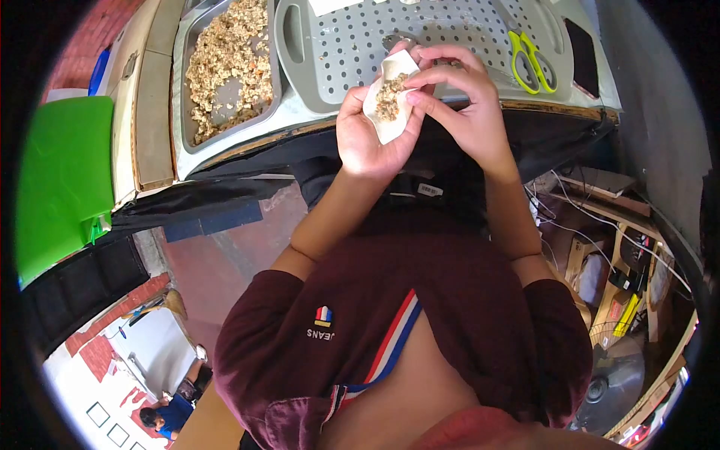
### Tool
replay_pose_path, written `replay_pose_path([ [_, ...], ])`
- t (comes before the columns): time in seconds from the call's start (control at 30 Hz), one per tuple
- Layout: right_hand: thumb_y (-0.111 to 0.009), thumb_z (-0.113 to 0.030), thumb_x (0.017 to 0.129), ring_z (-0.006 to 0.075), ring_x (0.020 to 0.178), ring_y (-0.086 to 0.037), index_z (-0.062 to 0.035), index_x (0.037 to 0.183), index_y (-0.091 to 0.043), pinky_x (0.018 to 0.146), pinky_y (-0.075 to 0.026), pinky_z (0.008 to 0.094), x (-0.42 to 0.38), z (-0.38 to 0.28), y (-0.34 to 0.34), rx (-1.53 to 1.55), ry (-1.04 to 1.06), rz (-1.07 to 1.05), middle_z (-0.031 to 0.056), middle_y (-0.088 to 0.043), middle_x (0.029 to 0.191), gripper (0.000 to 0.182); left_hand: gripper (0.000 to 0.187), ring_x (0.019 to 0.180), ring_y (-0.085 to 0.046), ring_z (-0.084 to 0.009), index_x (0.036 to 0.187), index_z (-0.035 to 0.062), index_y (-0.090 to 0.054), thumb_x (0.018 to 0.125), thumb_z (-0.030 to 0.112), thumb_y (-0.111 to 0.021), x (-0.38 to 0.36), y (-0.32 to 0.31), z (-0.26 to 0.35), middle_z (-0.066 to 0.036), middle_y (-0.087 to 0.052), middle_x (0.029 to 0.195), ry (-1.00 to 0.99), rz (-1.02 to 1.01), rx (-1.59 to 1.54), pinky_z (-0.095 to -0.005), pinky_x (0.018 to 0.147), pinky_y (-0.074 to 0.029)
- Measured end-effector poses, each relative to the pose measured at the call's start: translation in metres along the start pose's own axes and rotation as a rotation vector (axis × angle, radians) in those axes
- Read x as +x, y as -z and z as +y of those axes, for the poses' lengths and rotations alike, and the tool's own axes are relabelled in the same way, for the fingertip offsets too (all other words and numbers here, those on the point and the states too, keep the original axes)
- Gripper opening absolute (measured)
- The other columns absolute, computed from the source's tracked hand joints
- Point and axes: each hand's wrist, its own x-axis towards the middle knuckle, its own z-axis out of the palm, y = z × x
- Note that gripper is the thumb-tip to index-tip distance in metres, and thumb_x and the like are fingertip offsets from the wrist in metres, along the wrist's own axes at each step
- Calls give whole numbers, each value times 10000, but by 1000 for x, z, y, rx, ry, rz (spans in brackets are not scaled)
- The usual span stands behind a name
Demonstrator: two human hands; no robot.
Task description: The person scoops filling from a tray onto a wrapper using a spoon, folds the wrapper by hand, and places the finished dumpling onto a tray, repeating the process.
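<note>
A white wrapper (383,129), which looks like a thin dough sheet, carries a strip of minced filling (390,96). My left hand (373,139) supports it from below, palm up, with the thumb out to the side. At the wrapper's right edge, my right hand (466,101) pinches with thumb and fingertips. Just beyond the hands, a metal spoon (397,40) is partly hidden by the fingers. Both hands are above the near edge of a grey perforated tray (330,54).
Left of the perforated tray, a metal pan (274,71) holds more minced filling. Yellow-green scissors (520,61) and a dark phone (580,56) lie on the right. White sheets (334,6) rest at the back. A fan (611,379) stands low right; a person (172,416) is in the background.
</note>
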Motion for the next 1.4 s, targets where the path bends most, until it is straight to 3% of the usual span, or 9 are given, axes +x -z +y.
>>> replay_pose_path([
  [0.1,-736,-107,689,235,1018,-573,-117,877,-706,908,-411,348,2,0,2,-4,-18,-47,59,-634,1037,191,523,1149,-501,-283,1314,-17,-434,841,197,-364,-1,-2,-3,-158,-515,1266,-31,57,59,-380,981,-427],
  [0.2,-734,-109,693,244,1041,-569,-119,895,-704,922,-409,344,3,0,5,23,-27,-86,70,-635,1093,204,544,1219,-412,-390,1329,-44,-386,872,251,-377,-3,5,0,-203,-446,1316,-19,30,-70,-410,938,-449],
  [0.3,-736,-111,696,241,1058,-567,-116,896,-705,930,-408,343,3,-1,5,24,-28,-99,75,-635,1117,202,561,1202,-431,-391,1309,-58,-396,851,265,-427,-3,6,-1,-210,-456,1302,-34,11,-74,-414,934,-452],
  [0.4,-736,-103,696,240,1060,-567,-110,897,-706,934,-408,343,2,1,5,36,-33,-102,76,-644,1098,203,580,1191,-450,-380,1300,-77,-390,832,258,-460,-3,7,0,-208,-463,1297,-46,55,-15,-424,976,-428],
  [0.5,-741,-93,691,235,1063,-567,-108,894,-707,935,-408,342,1,2,5,72,-69,-110,75,-648,1086,206,510,1104,-526,-284,1280,-32,-456,833,214,-432,-4,1,-4,-153,-551,1194,-66,110,217,-395,992,-420],
  [0.7,-755,-94,680,222,1049,-572,-117,863,-709,955,-399,362,4,5,7,138,-22,-131,75,-667,1022,189,586,1186,-463,-265,1366,-20,-335,821,181,-413,1,3,-7,-159,-467,1294,-56,-29,193,-395,1054,-340],
  [1.0,-763,-110,674,214,1002,-577,-114,817,-709,956,-383,362,2,12,5,69,-8,-131,35,-680,914,154,609,1223,-433,-260,1397,35,-315,816,193,-407,4,2,-13,-123,-432,1348,-156,-14,294,-393,1084,-285],
  [1.1,-765,-114,668,213,978,-578,-115,822,-708,959,-379,359,3,12,5,89,-21,-146,35,-680,904,164,647,1295,-362,-296,1424,22,-256,815,209,-373,6,8,-13,-171,-349,1422,-189,-12,326,-437,1108,-263],
  [1.4,-773,-120,648,211,908,-581,-112,831,-708,893,-406,328,1,8,5,12,-64,-124,38,-672,875,194,385,1203,-462,-293,1175,30,-446,826,188,-415,4,14,-13,-166,-451,1348,-190,81,283,-433,1060,-335],
])
